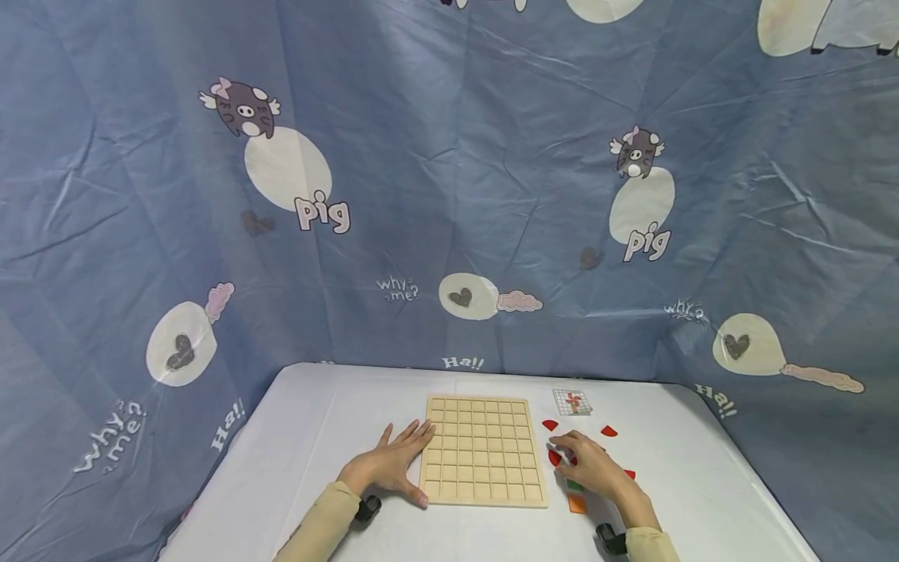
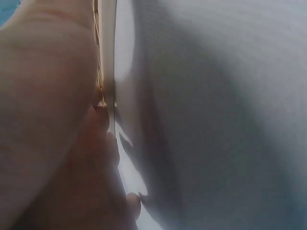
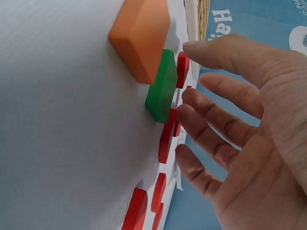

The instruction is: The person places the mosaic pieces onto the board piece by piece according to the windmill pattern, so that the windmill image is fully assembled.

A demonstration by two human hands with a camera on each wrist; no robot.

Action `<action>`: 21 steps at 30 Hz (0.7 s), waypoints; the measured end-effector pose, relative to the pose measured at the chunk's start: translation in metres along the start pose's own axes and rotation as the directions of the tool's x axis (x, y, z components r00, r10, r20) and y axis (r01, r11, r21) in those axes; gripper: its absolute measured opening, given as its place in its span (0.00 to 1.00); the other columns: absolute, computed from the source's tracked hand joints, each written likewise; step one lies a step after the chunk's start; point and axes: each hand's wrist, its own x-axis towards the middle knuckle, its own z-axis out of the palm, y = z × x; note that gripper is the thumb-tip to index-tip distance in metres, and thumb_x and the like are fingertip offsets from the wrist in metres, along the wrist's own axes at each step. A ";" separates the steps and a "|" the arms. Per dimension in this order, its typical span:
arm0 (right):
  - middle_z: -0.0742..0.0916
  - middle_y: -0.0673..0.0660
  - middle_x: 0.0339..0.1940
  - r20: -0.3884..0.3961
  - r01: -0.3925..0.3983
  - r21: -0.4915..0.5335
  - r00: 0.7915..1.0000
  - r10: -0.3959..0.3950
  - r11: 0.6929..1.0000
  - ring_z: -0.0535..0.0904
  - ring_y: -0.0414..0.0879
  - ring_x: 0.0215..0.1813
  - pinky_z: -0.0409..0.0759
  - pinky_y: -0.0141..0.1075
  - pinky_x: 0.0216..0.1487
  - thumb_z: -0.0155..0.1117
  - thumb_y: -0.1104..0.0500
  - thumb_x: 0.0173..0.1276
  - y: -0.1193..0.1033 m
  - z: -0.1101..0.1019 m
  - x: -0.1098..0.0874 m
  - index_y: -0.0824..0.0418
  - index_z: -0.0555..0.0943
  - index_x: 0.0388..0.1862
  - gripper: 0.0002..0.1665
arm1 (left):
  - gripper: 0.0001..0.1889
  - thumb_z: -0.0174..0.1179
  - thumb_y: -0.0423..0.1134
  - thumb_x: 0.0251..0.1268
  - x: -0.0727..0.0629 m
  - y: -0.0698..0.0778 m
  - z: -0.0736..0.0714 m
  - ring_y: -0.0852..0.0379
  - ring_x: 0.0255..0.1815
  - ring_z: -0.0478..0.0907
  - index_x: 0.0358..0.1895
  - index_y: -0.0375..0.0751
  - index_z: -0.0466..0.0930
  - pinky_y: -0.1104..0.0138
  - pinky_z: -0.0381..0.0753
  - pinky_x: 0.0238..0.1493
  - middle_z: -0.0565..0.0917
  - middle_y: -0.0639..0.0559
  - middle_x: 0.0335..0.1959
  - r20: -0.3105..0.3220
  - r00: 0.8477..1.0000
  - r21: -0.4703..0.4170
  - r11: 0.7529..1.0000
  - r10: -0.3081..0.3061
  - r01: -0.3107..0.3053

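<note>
A pale wooden board (image 1: 485, 451) divided into square cells lies flat in the middle of the table. My left hand (image 1: 386, 466) rests at its left side with fingers spread, fingertips and thumb along the edge. To the board's right, my right hand (image 1: 592, 466) hovers over small coloured pieces, its fingers loosely bent and nothing between them in the right wrist view. Below those fingertips sit a red piece (image 1: 554, 458) with a curved edge and a green block (image 3: 162, 91). Closest to the right wrist is an orange square block (image 1: 577, 504).
Beyond the right hand lie a red wedge (image 1: 550, 425) and another red wedge (image 1: 609, 431). A red piece (image 1: 630, 474) shows beside the wrist. Farther back is a gridded card (image 1: 567, 402) with a red figure. Blue printed cloth (image 1: 492, 195) hangs behind the white table (image 1: 702, 484).
</note>
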 end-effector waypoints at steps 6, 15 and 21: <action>0.80 0.46 0.41 0.014 0.010 -0.003 1.000 -0.010 1.000 0.71 0.41 0.37 0.68 0.34 0.35 0.72 0.60 0.56 -0.002 0.000 0.002 0.55 0.81 0.57 0.27 | 0.69 0.72 0.69 0.32 -0.001 -0.001 0.002 0.44 0.80 0.39 0.78 0.41 0.43 0.37 0.30 0.75 0.44 0.46 0.80 -0.007 1.000 -0.025 1.000 -0.001 0.001; 0.78 0.47 0.38 0.019 0.060 -0.020 0.998 -0.060 0.998 0.69 0.41 0.35 0.65 0.31 0.31 0.69 0.62 0.57 -0.002 0.001 0.003 0.56 0.84 0.51 0.20 | 0.69 0.71 0.69 0.35 0.000 -0.002 0.003 0.44 0.80 0.39 0.78 0.42 0.42 0.38 0.28 0.75 0.42 0.46 0.80 0.000 1.000 -0.044 0.999 0.003 -0.003; 0.77 0.46 0.34 0.032 0.030 -0.021 0.999 -0.029 0.999 0.68 0.40 0.34 0.65 0.31 0.30 0.70 0.61 0.60 -0.002 0.002 0.006 0.56 0.84 0.49 0.17 | 0.69 0.72 0.68 0.35 0.000 -0.003 0.002 0.45 0.80 0.38 0.78 0.42 0.41 0.38 0.26 0.74 0.42 0.46 0.80 0.002 1.000 -0.054 0.999 0.000 0.000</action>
